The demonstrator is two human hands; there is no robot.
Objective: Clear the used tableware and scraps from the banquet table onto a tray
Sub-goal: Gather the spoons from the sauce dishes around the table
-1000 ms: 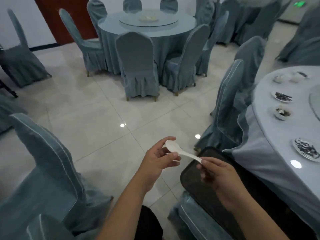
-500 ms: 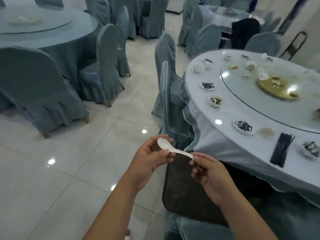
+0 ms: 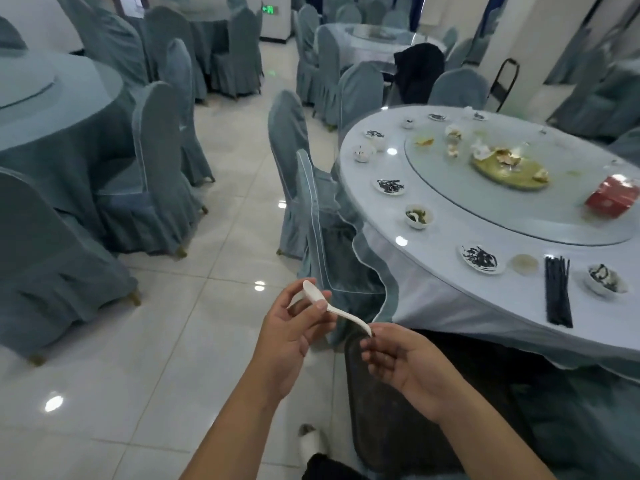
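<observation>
Head view has swung round in the last second, off the bare floor and the neighbouring tables and onto the banquet table (image 3: 381,220) itself, which now fills the right side. It is plainly still to be cleared: a gold platter (image 3: 509,169) of scraps sits on the glass turntable, and a red packet (image 3: 611,199) lies near it. A bundle of dark chopsticks (image 3: 557,292) lies at the near rim, with small plates (image 3: 481,259) and bowls (image 3: 419,216) ringing the edge.

The dark tray (image 3: 391,410) lies low beside the table, under the person's forearms, apparently on a covered seat. I can see nothing on the part that shows.

The white spoon (image 3: 332,308) has not gone anywhere. It is held in the air between both hands as before, over the tray's left end and touching neither tray nor table. The left hand (image 3: 294,327) curls round the bowl end, thumb on top. The right hand (image 3: 405,358) has thumb and forefinger meeting at the handle's tip, a light pinch by the look of it.

So my reading is that only the gaze moved. The spoon wants setting down on the tray, and the turn towards the table suggests the next pieces are being sought.
</observation>
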